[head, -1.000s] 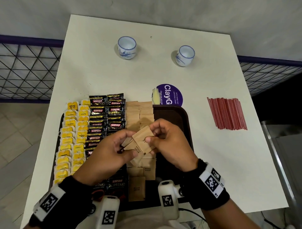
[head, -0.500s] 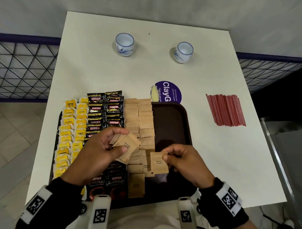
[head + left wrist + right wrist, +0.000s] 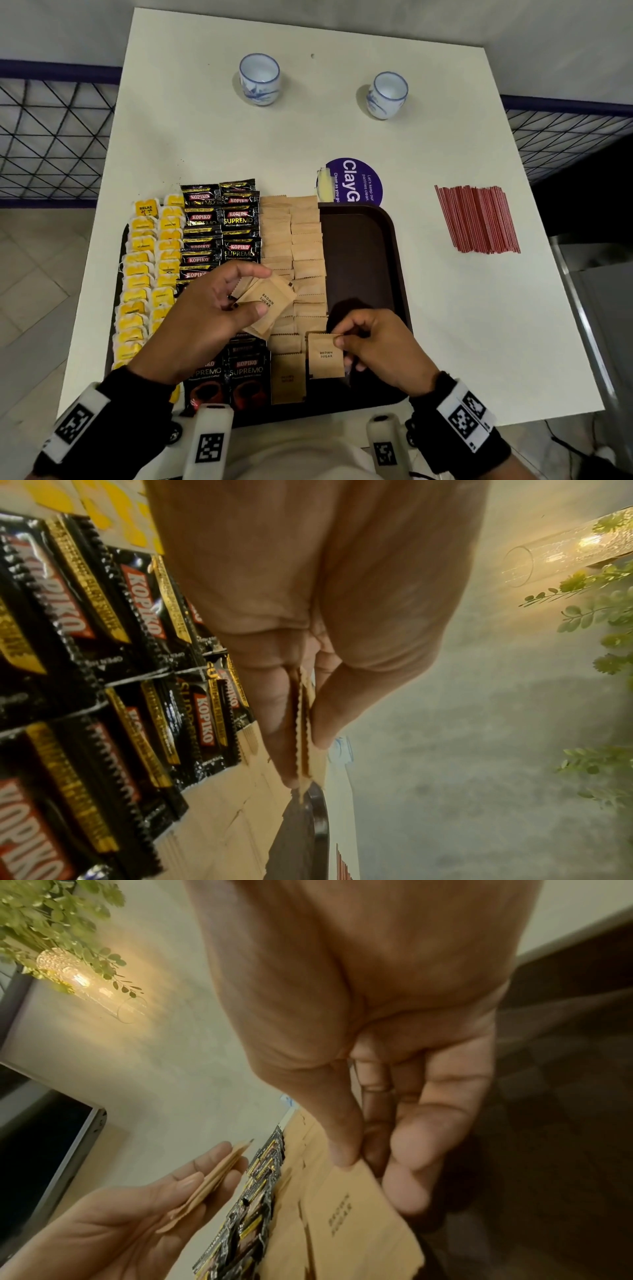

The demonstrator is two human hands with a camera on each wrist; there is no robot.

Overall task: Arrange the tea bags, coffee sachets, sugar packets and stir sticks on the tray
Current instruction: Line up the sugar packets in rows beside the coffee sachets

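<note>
A dark brown tray holds yellow tea bags on its left, black Kopiko coffee sachets beside them, and two columns of brown sugar packets. My left hand grips a small stack of sugar packets above the tray's middle; the stack shows edge-on in the left wrist view. My right hand pinches one sugar packet by its top corner at the near end of the right sugar column, seen also as a packet in the right wrist view. Red stir sticks lie on the table to the right of the tray.
Two white-and-blue cups stand at the far side of the white table. A purple round sticker lies behind the tray. The tray's right third is bare. Black wire railings flank the table on both sides.
My hands have drawn apart: the right hand pulled one sugar packet off the left hand's stack and carried it down to the near end of the right sugar column.
</note>
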